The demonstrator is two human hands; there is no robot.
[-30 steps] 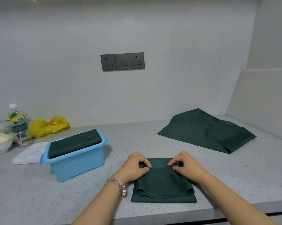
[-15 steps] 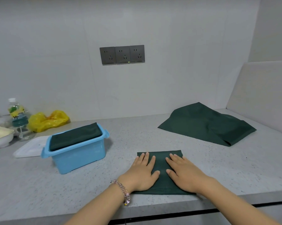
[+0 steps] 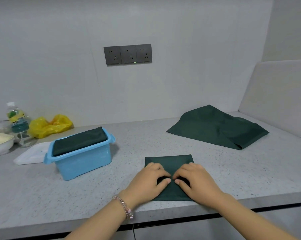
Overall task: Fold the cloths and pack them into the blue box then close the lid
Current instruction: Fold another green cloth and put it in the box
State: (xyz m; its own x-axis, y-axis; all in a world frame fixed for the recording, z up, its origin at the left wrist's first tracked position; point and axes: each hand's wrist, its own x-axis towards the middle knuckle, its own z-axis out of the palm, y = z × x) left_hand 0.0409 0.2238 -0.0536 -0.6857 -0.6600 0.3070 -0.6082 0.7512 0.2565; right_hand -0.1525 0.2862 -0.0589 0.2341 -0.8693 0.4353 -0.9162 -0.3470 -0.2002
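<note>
A dark green folded cloth [image 3: 168, 161] lies on the grey counter near its front edge. My left hand [image 3: 146, 182] and my right hand [image 3: 196, 182] sit side by side on it, fingers curled and fingertips pinching the fabric at its middle. To the left stands the blue box [image 3: 84, 163], open, with a stack of folded green cloths [image 3: 79, 141] rising above its rim. Its white lid [image 3: 31, 154] lies flat behind the box on the left. Another green cloth [image 3: 217, 127], loosely folded, lies at the back right.
At the far left stand a water bottle [image 3: 15, 115], a yellow plastic bag [image 3: 49, 125] and a white bowl [image 3: 0, 146]. A white board [image 3: 278, 96] leans against the right wall. Wall sockets [image 3: 127, 54] are above the counter.
The cloth got folded smaller, then both hands pressed flat on it. Now the fingers have curled in and pinch the fabric at its middle.
</note>
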